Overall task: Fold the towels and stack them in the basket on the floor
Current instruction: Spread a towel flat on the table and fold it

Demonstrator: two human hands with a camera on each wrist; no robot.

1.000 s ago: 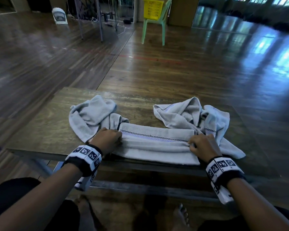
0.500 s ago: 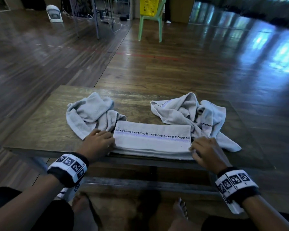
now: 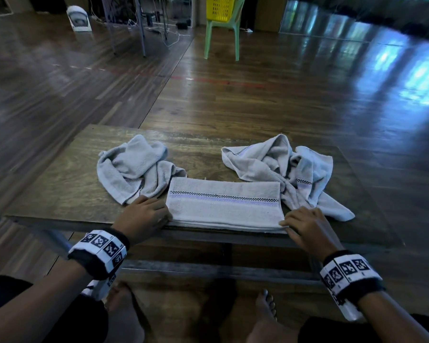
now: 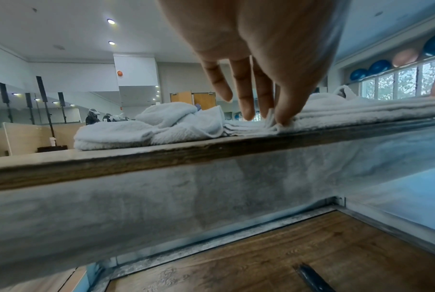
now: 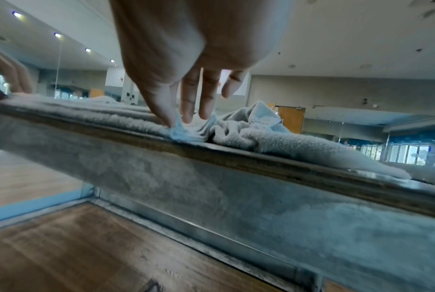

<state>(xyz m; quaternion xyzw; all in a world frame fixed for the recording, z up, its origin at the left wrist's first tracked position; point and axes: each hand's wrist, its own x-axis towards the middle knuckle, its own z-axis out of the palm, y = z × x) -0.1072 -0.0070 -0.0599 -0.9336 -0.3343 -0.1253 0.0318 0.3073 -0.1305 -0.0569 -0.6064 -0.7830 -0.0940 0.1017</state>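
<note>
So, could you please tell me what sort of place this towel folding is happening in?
Probably a gym or dance studio rather than a home: a wide polished wood floor, exercise balls stored above the windows, and what look like mirrored walls. The towels lie on a low wooden table.

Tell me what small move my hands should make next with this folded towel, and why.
Probably fold one short end over onto the other. The folded towel lies as a long strip at the table's near edge, with your left hand and right hand pinching its two near corners, and it likely needs halving before stacking.
</note>
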